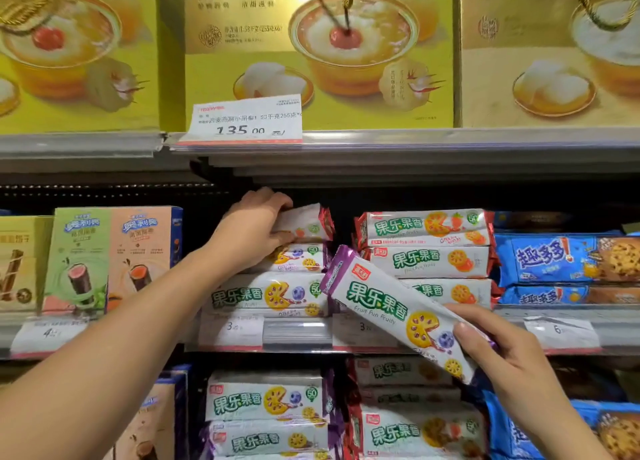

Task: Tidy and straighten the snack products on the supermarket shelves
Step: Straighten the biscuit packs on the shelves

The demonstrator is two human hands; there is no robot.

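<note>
Currently, my left hand (254, 227) reaches up-shelf, fingers curled around a red-edged biscuit pack (304, 222) atop the left stack (270, 295). My right hand (502, 352) grips a purple-edged pack (391, 309), tilted, in front of the shelf edge (346, 335). Yellow gift boxes (311, 44) occupy the shelf above.

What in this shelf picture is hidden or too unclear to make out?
Head view only:
- Red-ended packet: the left hand covers most of its label.
- Purple-ended packet: the right hand hides its lower end.
- Price tags on the middle shelf: digits blurred, partly unreadable.
- Blue cookie packs: cut off by the right edge.
- Shelf depth behind the stacks: in dark shadow.
</note>
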